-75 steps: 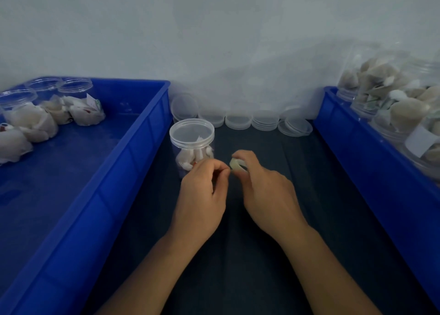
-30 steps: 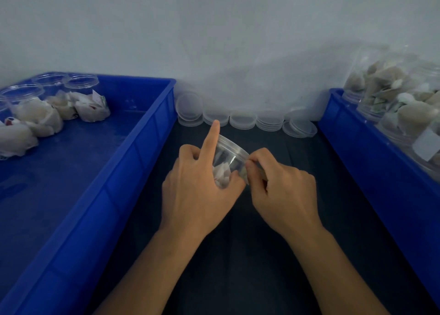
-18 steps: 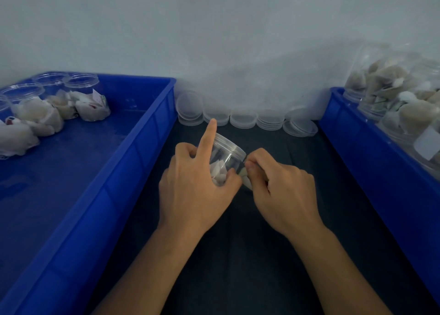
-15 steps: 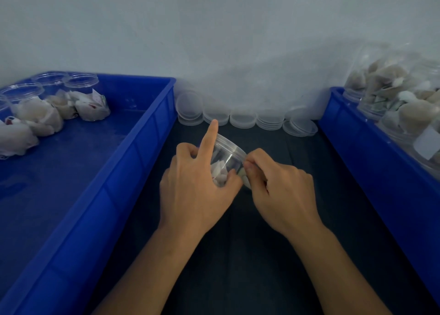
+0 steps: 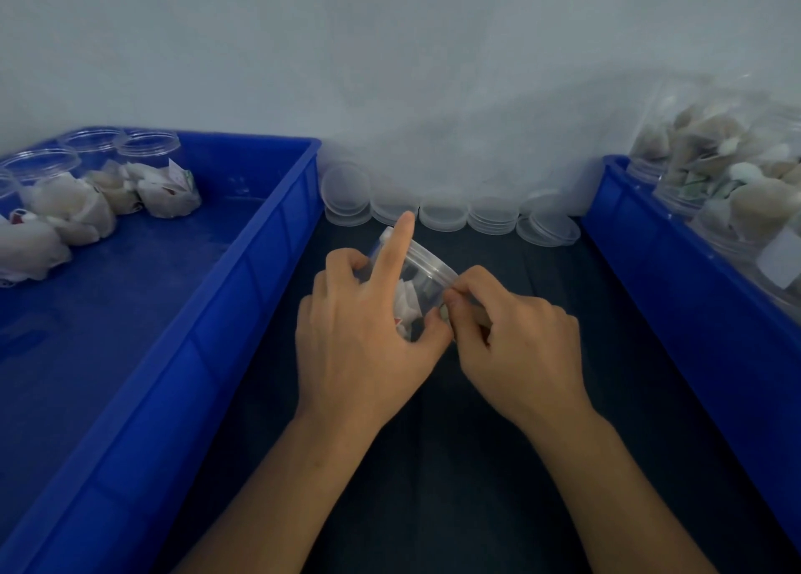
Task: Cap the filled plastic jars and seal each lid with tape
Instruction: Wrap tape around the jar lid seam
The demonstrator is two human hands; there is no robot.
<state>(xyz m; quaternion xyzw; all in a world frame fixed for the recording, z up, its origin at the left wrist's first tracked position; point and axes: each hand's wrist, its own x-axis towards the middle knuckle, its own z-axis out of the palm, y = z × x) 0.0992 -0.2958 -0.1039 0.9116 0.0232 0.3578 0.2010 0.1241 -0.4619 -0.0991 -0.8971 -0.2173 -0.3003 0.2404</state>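
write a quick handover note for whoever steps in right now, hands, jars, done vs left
Left hand grips the clear plastic jar, tilted, lid on, index finger straight up.
Right hand pinches a small piece at the lid's rim, likely tape.
Done: this jar is capped.
Left: finish its tape seal. Spare clear round lids are stacked along the wall, with filled jars in the left blue crate and the right blue crate; whether they are capped or sealed is unclear.
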